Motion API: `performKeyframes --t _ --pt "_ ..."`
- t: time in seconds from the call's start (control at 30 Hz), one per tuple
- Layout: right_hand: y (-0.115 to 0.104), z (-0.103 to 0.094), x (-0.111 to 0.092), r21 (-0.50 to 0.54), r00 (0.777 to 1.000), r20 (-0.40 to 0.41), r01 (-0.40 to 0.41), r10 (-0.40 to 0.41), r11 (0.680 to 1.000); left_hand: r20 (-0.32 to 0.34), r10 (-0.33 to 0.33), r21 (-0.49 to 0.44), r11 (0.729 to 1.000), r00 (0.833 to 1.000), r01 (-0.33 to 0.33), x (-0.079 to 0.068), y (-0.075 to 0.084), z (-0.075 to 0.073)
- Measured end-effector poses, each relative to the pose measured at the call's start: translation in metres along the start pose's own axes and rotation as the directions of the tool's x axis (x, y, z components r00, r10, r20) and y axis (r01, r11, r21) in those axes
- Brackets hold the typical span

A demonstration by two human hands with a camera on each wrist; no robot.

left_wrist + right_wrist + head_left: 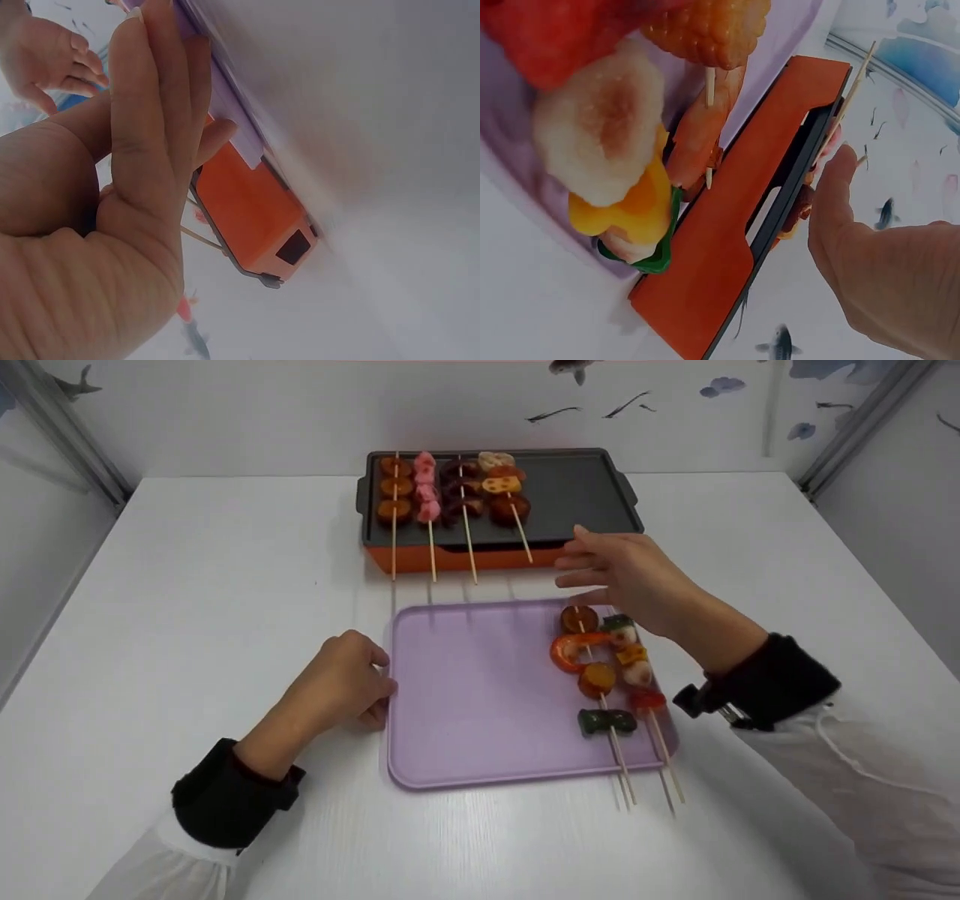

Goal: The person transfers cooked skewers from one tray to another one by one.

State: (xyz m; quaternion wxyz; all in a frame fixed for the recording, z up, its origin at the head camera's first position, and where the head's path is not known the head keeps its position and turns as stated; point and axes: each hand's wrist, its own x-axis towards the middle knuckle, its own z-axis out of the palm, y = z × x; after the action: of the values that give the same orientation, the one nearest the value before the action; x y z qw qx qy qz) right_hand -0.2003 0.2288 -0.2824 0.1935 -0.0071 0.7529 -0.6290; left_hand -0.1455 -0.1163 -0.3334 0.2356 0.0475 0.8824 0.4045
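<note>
My left hand (pixel 341 679) is at the left edge of a lilac tray (pixel 472 697), its fingertips touching the rim. In the left wrist view its fingers look straight. Above the tray's far right corner hovers my right hand (pixel 630 577), fingers spread and holding nothing. Below it on the tray lie two food skewers: one with a shrimp (pixel 568 652) and a green pepper piece (pixel 607 722), the other with a corn piece (pixel 631 653) and a red piece (pixel 647 701). Nearest to the right hand on the grill is a skewer with lotus root (pixel 502 484).
Behind the tray stands an orange grill (pixel 442 559) with a dark plate (pixel 570 495). Several skewers, including pink pieces (pixel 426 487), lie across its left half with sticks overhanging the front. White walls with fish pictures enclose the white table (pixel 240 555).
</note>
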Motion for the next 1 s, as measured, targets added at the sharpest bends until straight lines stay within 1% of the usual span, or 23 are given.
performKeyframes --t 0.1,0.27,0.5,0.57,0.73,1.0 --pt "0.000 0.005 0.014 0.038 1.000 0.020 -0.025 0.024 0.999 -0.003 -0.015 0.003 1.000 1.000 0.015 -0.001 -0.001 -0.002" --pt "-0.003 0.012 0.033 0.125 0.995 0.032 -0.094 0.091 0.988 -0.015 0.005 0.007 1.000 1.000 -0.005 0.000 -0.002 0.000" --pt "-0.015 0.021 0.050 0.143 0.989 0.000 -0.143 0.145 0.979 -0.023 0.015 -0.011 1.000 1.000 -0.015 0.000 -0.004 0.002" --pt "-0.017 0.024 0.053 0.172 0.987 0.000 -0.156 0.159 0.973 -0.022 0.015 -0.013 1.000 1.000 -0.015 0.000 -0.004 0.002" --pt "-0.020 0.029 0.058 0.234 0.985 -0.015 -0.162 0.170 0.959 -0.019 0.020 -0.007 1.000 1.000 -0.020 -0.001 -0.004 0.002" --pt "-0.018 0.030 0.067 0.287 0.987 -0.020 -0.149 0.161 0.946 -0.018 0.004 -0.014 1.000 1.000 -0.004 -0.001 -0.003 0.002"
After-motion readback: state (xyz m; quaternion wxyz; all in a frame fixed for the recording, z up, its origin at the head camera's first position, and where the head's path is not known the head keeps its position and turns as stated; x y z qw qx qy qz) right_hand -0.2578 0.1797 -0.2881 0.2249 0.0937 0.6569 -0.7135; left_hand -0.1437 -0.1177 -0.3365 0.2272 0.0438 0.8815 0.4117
